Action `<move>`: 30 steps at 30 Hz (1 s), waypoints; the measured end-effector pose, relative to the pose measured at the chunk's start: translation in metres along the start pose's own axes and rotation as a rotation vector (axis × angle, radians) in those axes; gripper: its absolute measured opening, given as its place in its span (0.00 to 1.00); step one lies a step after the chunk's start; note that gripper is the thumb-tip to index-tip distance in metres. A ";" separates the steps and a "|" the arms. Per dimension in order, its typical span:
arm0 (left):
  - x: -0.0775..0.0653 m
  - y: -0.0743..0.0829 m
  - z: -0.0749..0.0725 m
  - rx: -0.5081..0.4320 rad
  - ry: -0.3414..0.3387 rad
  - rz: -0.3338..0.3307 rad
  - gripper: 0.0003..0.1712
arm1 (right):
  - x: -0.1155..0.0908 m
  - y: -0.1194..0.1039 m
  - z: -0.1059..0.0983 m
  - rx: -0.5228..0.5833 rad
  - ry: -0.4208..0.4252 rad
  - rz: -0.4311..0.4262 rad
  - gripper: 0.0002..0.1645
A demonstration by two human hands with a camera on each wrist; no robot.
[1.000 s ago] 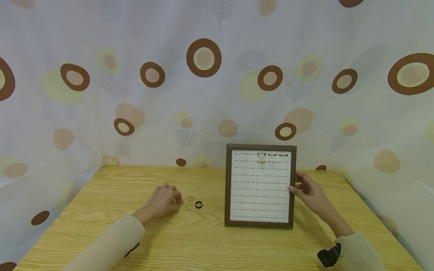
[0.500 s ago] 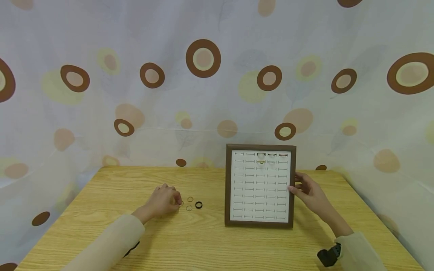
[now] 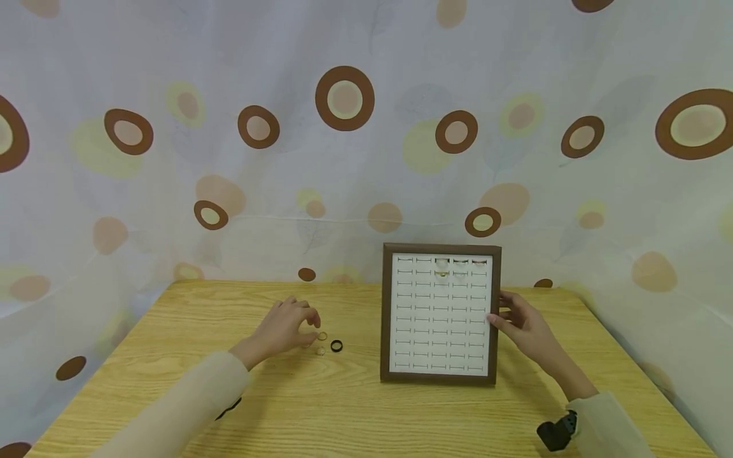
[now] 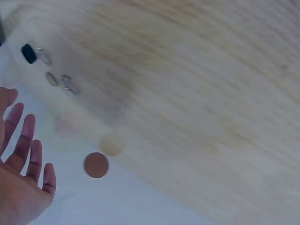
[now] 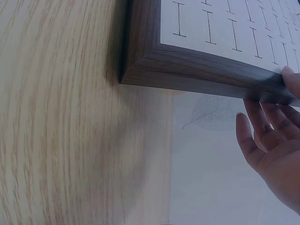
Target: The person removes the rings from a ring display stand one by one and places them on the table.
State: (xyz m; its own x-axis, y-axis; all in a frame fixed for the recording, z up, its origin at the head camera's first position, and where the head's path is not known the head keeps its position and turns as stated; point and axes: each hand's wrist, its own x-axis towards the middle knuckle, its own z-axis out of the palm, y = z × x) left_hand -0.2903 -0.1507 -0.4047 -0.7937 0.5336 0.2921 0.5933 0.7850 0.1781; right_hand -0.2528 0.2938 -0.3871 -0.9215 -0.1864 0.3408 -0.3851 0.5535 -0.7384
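My left hand (image 3: 283, 327) hovers over a small group of rings on the table, its thumb and index finger apart. In the left wrist view its fingers (image 4: 22, 150) are loosely bent, with nothing between them. A black ring (image 3: 336, 346) lies nearest the board. To its left are a gold ring (image 3: 322, 336) and a silver-looking ring (image 3: 321, 351); another ring (image 4: 69, 85) is partly hidden by my hand in the head view. My right hand (image 3: 523, 327) grips the right edge of a brown-framed white ring display board (image 3: 439, 379), thumb in front and fingers behind.
The board stands nearly upright on the wooden table (image 3: 343, 420), with rows of slots. Several rings sit in its top two rows, such as a gold ring (image 3: 442, 274). A patterned curtain (image 3: 286, 172) hangs behind the table and at its sides.
My left hand has shifted slightly right and its thumb and index finger have spread apart above the rings. The right hand and the board have stayed in place.
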 end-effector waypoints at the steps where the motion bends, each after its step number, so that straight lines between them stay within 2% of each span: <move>1: 0.003 0.003 -0.002 -0.004 0.002 0.011 0.07 | 0.000 0.000 0.000 -0.001 0.000 0.003 0.32; 8: 0.020 0.028 -0.015 0.046 0.086 0.119 0.07 | 0.000 0.000 0.000 -0.001 0.004 0.002 0.32; 17: 0.042 0.060 -0.032 0.048 0.194 0.240 0.08 | 0.000 0.001 0.000 0.012 0.000 -0.014 0.31; 30: 0.070 0.101 -0.041 0.051 0.291 0.330 0.11 | 0.000 0.002 0.000 0.013 0.003 -0.013 0.31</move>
State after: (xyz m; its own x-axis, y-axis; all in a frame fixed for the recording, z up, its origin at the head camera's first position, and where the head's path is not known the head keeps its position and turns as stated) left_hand -0.2806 -0.0475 -0.3275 -0.4876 0.6531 0.5795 0.7954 0.6060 -0.0137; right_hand -0.2532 0.2943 -0.3887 -0.9161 -0.1912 0.3523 -0.3979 0.5407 -0.7412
